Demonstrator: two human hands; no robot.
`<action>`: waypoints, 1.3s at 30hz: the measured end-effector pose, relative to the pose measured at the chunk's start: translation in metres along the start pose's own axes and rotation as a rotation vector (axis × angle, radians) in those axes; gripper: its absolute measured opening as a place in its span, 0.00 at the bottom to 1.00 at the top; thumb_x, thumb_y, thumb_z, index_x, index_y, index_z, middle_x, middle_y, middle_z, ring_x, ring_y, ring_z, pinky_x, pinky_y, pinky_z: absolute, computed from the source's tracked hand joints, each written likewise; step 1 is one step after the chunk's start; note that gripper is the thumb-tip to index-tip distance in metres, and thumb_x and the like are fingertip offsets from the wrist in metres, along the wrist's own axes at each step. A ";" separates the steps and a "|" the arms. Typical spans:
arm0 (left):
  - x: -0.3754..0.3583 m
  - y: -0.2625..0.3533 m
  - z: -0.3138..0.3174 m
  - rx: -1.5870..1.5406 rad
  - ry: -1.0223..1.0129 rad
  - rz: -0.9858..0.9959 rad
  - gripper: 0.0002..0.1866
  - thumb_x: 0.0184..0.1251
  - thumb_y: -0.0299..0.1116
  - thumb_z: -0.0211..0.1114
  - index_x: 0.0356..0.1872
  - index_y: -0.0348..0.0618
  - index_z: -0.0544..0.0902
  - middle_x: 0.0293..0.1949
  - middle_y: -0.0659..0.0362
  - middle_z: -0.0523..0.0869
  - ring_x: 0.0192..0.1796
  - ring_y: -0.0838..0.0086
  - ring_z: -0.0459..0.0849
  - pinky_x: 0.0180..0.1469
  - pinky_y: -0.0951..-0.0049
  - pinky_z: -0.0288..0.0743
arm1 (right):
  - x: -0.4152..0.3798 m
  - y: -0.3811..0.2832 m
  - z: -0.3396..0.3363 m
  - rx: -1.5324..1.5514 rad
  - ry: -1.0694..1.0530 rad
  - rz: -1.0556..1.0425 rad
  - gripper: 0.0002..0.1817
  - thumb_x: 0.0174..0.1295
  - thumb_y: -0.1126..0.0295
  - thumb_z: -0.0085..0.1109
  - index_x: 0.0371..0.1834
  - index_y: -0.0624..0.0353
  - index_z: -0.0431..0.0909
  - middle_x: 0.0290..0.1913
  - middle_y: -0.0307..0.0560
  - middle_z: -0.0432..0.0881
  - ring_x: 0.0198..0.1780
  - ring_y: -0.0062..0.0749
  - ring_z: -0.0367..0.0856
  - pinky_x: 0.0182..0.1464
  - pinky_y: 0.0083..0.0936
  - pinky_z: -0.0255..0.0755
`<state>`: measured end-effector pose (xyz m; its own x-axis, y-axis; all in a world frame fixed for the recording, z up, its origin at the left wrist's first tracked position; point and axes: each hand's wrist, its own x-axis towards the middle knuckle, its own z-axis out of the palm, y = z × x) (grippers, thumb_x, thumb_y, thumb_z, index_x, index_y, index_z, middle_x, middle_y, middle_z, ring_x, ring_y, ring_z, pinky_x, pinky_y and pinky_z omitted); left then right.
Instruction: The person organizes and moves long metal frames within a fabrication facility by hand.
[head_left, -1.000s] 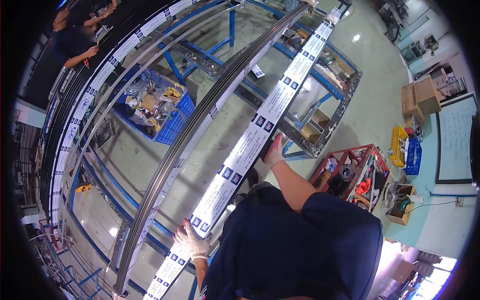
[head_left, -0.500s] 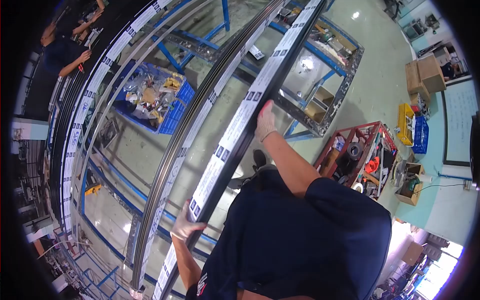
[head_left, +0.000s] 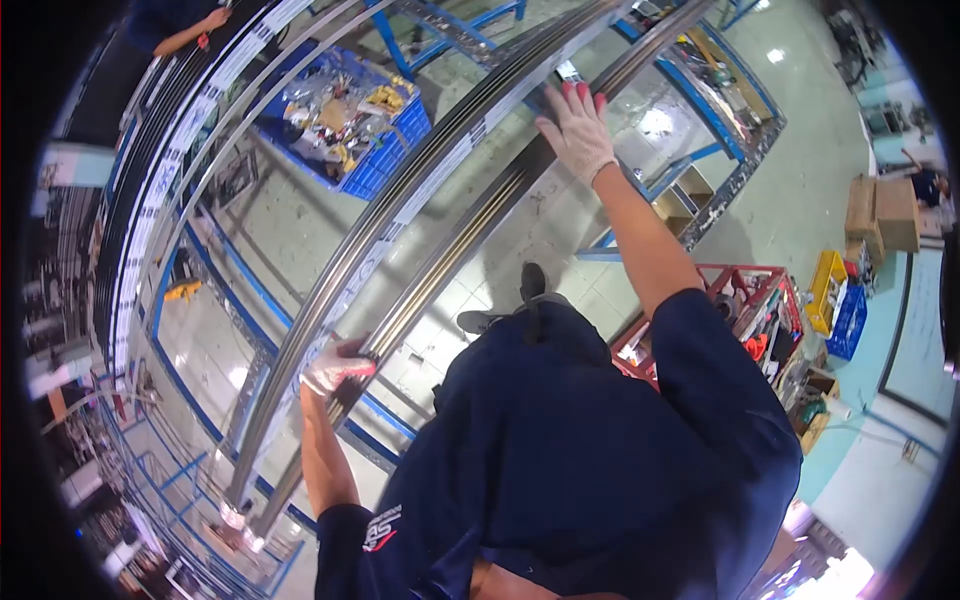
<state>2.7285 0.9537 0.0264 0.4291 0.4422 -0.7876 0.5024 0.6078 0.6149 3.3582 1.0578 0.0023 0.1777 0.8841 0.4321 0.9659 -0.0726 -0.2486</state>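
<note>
A long metal profile (head_left: 455, 245) with a grooved, brassy-silver face up runs diagonally in front of me. My left hand (head_left: 338, 368), in a white glove with reddish fingertips, grips its lower part. Further up, my right hand (head_left: 578, 135), gloved the same way, lies on the profile with fingers stretched out and spread. Beside it on the left runs a bundle of similar profiles (head_left: 345, 255), with white printed film along one side.
Blue frames (head_left: 225, 250) support the profiles. A blue crate (head_left: 385, 155) of scraps stands beyond them. On the right are a red tool cart (head_left: 775, 300), yellow (head_left: 826, 285) and blue bins (head_left: 848, 320), and cardboard boxes (head_left: 880, 220). Another person's hand (head_left: 215, 20) shows at upper left.
The near profile has turned from its white film side to its grooved metal face and lies closer to the bundle. Both hands have shifted; the right one has spread its fingers over the profile.
</note>
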 end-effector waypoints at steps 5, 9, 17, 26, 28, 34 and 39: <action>-0.028 0.015 0.081 0.704 0.770 0.367 0.38 0.77 0.55 0.73 0.76 0.35 0.81 0.70 0.39 0.87 0.73 0.43 0.84 0.78 0.50 0.74 | 0.003 0.012 0.025 -0.162 -0.091 -0.087 0.28 0.80 0.44 0.57 0.77 0.40 0.82 0.83 0.52 0.75 0.87 0.60 0.64 0.88 0.65 0.49; -0.015 -0.009 0.117 0.912 1.140 0.392 0.28 0.80 0.55 0.65 0.64 0.40 0.87 0.57 0.46 0.92 0.60 0.46 0.88 0.71 0.47 0.75 | 0.005 0.019 0.033 -0.268 -0.168 -0.171 0.32 0.82 0.41 0.53 0.80 0.44 0.79 0.86 0.57 0.70 0.90 0.63 0.57 0.87 0.73 0.43; -0.009 -0.016 0.114 0.867 1.189 0.384 0.27 0.79 0.55 0.66 0.63 0.42 0.88 0.53 0.49 0.92 0.56 0.49 0.88 0.67 0.49 0.75 | -0.070 -0.146 0.007 -0.253 -0.284 -0.222 0.37 0.80 0.36 0.52 0.80 0.51 0.76 0.87 0.61 0.68 0.91 0.67 0.54 0.84 0.80 0.41; -0.002 -0.032 0.114 0.944 1.162 0.336 0.27 0.79 0.50 0.63 0.69 0.45 0.85 0.55 0.49 0.92 0.57 0.51 0.88 0.65 0.48 0.76 | -0.197 -0.359 -0.001 0.131 -0.525 -0.655 0.42 0.80 0.38 0.49 0.83 0.59 0.75 0.88 0.64 0.67 0.91 0.64 0.59 0.85 0.84 0.38; -0.002 -0.029 0.114 0.943 1.153 0.299 0.27 0.79 0.51 0.62 0.68 0.45 0.86 0.54 0.49 0.92 0.55 0.52 0.88 0.62 0.48 0.76 | -0.190 -0.340 0.002 0.266 -0.517 -0.636 0.42 0.80 0.38 0.50 0.84 0.59 0.74 0.87 0.65 0.68 0.90 0.63 0.59 0.86 0.82 0.39; -0.007 -0.025 0.113 0.865 1.149 0.324 0.27 0.78 0.53 0.67 0.64 0.43 0.87 0.49 0.49 0.92 0.54 0.51 0.88 0.61 0.48 0.76 | -0.083 -0.173 -0.008 0.135 -0.476 -0.631 0.37 0.72 0.49 0.67 0.82 0.50 0.75 0.81 0.55 0.74 0.85 0.55 0.66 0.91 0.63 0.41; -0.024 -0.050 0.104 0.809 1.252 0.435 0.29 0.78 0.54 0.67 0.65 0.39 0.88 0.60 0.46 0.90 0.64 0.49 0.86 0.71 0.44 0.74 | -0.028 -0.076 0.015 -0.018 -0.346 -0.682 0.39 0.67 0.57 0.73 0.82 0.57 0.76 0.83 0.56 0.76 0.86 0.50 0.69 0.89 0.59 0.47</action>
<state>2.7715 0.8444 0.0184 -0.0274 0.9840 0.1763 0.9440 -0.0325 0.3282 3.2766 1.0461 -0.0039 -0.5250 0.8301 0.1878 0.8442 0.5359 -0.0086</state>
